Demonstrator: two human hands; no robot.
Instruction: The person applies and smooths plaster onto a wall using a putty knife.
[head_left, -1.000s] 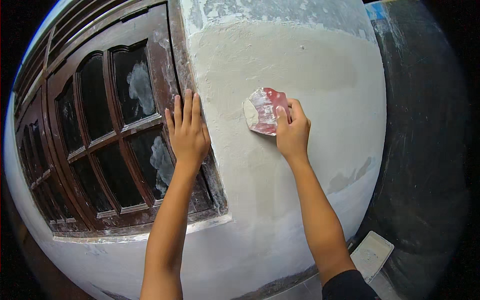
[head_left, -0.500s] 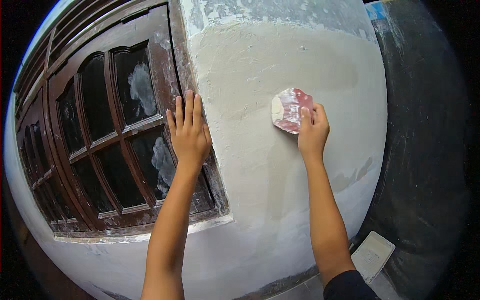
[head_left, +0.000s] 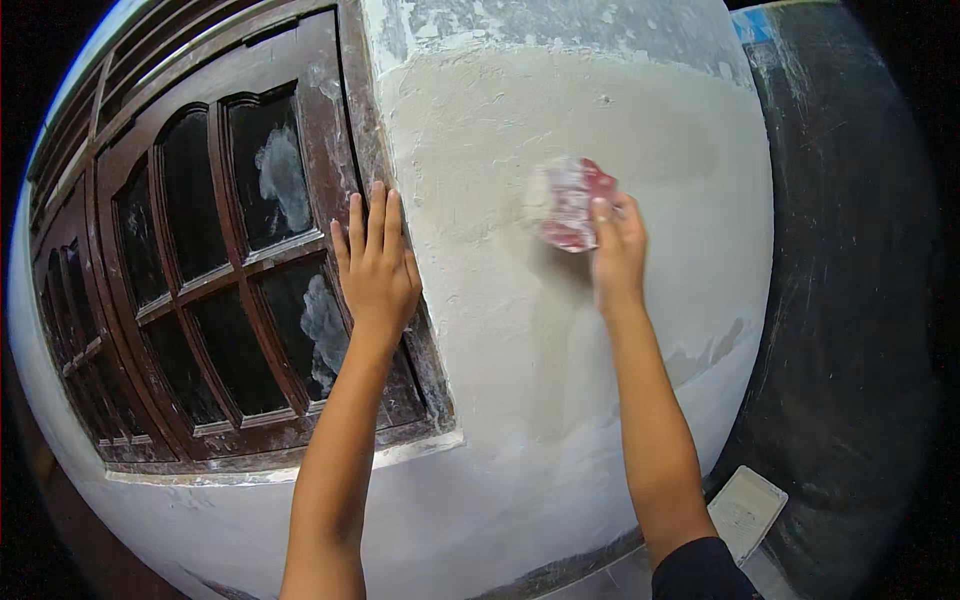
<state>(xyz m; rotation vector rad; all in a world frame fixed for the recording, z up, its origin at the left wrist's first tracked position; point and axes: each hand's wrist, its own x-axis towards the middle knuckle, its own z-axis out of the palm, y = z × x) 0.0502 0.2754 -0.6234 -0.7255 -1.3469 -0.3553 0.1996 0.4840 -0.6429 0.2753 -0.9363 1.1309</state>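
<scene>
Head view, looking at a pale plastered wall (head_left: 560,380) beside a dark wooden window frame (head_left: 200,290). Left hand (head_left: 377,268) spread flat on the frame's edge, holding nothing. Right hand (head_left: 617,250) pressing a red, plaster-dusted sanding pad (head_left: 566,203) against the wall, fingers over its right edge. Pad probably light, flexible, gritty; best held flat under the fingertips

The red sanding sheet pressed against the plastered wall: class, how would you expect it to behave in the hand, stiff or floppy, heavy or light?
Probably floppy: the red sanding sheet looks crumpled under the right hand rather than flat. Likely light, since fingertips alone press it to the wall. Its pale dust coating suggests a gritty, non-slippery grip.
</scene>
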